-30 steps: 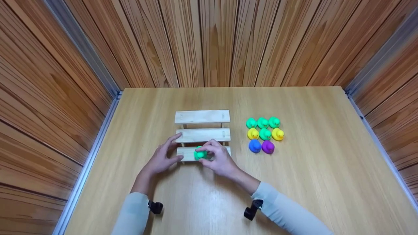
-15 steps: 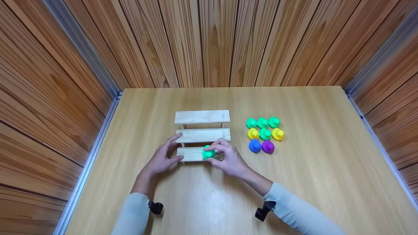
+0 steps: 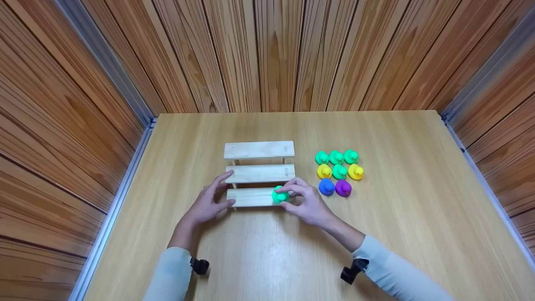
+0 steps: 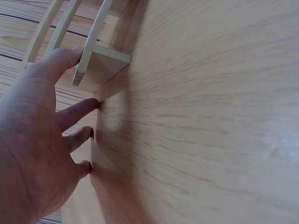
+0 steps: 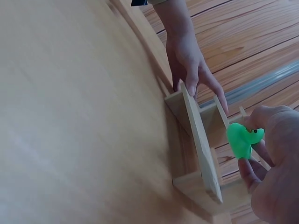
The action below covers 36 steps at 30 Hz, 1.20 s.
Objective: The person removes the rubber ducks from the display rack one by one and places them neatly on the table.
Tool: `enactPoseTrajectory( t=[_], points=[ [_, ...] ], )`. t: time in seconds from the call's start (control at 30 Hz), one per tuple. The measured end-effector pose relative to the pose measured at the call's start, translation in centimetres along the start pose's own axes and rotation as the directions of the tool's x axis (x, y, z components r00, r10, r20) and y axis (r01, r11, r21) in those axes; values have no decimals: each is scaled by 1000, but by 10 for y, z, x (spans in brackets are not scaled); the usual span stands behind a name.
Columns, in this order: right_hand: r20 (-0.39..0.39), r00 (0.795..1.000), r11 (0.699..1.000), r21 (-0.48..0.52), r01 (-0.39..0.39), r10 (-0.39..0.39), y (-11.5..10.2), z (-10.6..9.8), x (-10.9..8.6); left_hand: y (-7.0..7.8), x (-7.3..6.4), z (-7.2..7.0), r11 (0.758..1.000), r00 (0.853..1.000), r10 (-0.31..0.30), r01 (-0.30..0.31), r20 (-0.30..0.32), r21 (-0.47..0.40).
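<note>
A small green rubber duck (image 3: 279, 195) is pinched between the thumb and fingers of my right hand (image 3: 307, 204). It is over the right part of the lowest step of a three-step wooden stand (image 3: 250, 197); whether it touches the board I cannot tell. In the right wrist view the duck (image 5: 240, 140) shows side-on at the fingertips. At the stand's left end my left hand (image 3: 209, 200) spreads its fingers, thumb on the lowest step, a finger on the middle one. Its lower fingers (image 4: 77, 140) reach the tabletop in the left wrist view.
Right of the stand, several toy ducks stand in rows: green ones (image 3: 336, 157), two yellow (image 3: 324, 172), one blue (image 3: 326, 187) and one purple (image 3: 343, 188). The wooden table (image 3: 409, 200) is bounded by plank-patterned walls (image 3: 280, 54) and metal rails (image 3: 113, 213).
My right hand has moved rightward along the lowest step with the green rubber duck, from its middle toward its right end. The left hand and the stand stay in place.
</note>
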State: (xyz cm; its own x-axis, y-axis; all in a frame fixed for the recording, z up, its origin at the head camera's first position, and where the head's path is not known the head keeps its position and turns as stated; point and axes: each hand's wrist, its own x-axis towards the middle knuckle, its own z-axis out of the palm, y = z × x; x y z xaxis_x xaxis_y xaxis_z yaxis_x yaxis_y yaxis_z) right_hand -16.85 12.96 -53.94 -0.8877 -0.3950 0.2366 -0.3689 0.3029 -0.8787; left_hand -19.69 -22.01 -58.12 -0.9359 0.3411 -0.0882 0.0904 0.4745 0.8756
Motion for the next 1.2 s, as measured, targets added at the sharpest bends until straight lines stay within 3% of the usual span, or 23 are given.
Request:
enactPoseTrajectory(
  t=[0.23, 0.53, 0.8, 1.0, 1.2],
  points=[
    [-18, 1000, 1000, -21, -8, 8, 7, -17, -6, 2, 0, 0, 999, 999, -33, 33, -1, 23],
    [-64, 998, 998, -55, 21, -24, 20, -36, -14, 2, 0, 0, 1000, 1000, 19, -19, -13, 13],
    [-68, 996, 997, -50, -53, 49, 29, -55, -23, 1, 0, 0, 1000, 1000, 12, -12, -14, 1],
    [-107, 994, 998, -67, -9, 2, 39, -70, -30, 1, 0, 0, 1000, 1000, 8, -8, -6, 8],
    [-93, 996, 999, -37, 9, -13, 47, -87, -39, 0, 0, -1, 1000, 1000, -8, 8, -1, 11]
  ],
)
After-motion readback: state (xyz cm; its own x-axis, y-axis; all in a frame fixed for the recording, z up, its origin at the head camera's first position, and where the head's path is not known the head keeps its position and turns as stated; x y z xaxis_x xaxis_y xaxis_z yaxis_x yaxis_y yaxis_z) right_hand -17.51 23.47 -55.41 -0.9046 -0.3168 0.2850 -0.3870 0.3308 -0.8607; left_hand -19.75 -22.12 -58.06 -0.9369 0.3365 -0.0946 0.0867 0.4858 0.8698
